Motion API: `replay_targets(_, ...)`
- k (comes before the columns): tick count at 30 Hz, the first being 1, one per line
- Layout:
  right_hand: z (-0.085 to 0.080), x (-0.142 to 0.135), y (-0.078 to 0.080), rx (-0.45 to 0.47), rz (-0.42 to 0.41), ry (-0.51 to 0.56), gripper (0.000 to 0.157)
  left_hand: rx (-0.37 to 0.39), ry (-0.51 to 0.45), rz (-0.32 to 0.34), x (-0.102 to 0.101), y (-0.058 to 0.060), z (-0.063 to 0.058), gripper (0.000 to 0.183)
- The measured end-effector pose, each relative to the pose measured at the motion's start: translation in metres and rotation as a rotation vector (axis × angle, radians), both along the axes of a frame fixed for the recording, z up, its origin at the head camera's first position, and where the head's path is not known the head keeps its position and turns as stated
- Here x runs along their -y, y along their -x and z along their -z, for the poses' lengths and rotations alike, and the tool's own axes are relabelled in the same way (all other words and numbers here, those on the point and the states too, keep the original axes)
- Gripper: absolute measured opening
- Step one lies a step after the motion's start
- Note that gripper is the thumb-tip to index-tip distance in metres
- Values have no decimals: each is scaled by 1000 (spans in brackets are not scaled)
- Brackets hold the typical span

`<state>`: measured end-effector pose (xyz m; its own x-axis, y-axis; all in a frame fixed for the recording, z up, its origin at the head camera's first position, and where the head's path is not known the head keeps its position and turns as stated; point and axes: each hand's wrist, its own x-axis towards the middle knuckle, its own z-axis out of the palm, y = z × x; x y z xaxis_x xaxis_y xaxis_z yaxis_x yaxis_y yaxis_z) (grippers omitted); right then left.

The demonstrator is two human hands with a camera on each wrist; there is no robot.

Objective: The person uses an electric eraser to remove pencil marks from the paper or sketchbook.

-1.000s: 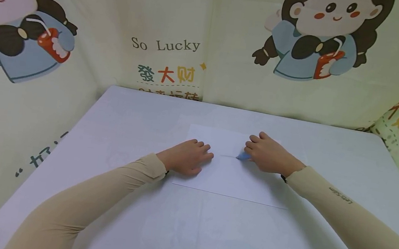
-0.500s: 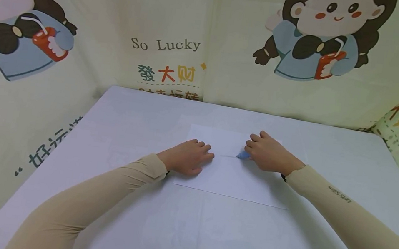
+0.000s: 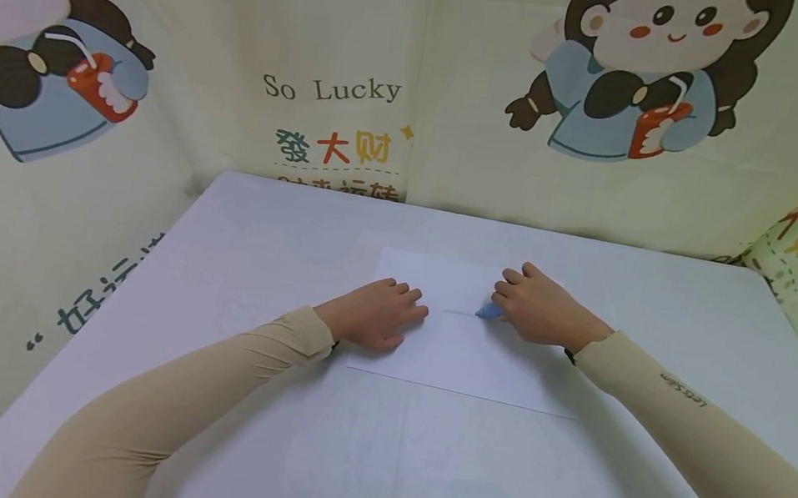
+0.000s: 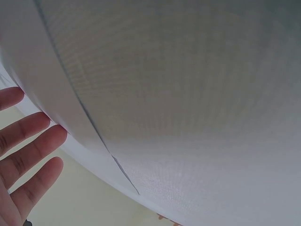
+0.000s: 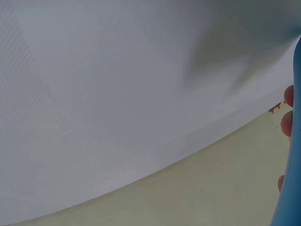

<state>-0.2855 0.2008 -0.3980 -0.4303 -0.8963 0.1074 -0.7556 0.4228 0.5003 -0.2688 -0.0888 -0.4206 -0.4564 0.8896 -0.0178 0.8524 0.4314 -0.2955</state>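
Note:
A white sheet of paper (image 3: 444,364) lies on the white table. My left hand (image 3: 371,314) rests on its left part with the fingers spread. In the left wrist view, its fingertips (image 4: 55,135) touch the paper. My right hand (image 3: 539,305) grips a thick blue pen (image 3: 490,310), its tip pointing left and down at the paper. A faint thin line (image 3: 457,313) runs across the sheet from between the hands to the pen's tip. The right wrist view shows the smooth blue body at the right edge, with a few fingertips (image 5: 286,123) behind it; the thumb is hidden.
The white table (image 3: 278,250) reaches back to a cream cloth backdrop (image 3: 339,14) with printed cartoon figures and lettering. The same cloth hangs at the left and right sides.
My right hand and the pen have shifted very slightly to the right, and the faint line reaches a little further with the tip. My left hand stays in place on the paper.

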Motion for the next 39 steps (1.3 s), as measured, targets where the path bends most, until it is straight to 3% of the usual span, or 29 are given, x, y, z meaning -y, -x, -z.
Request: replay_targets(39,0,-6,-3,-8,8,-15,23,-3,6,-14,0,-1,2,34)
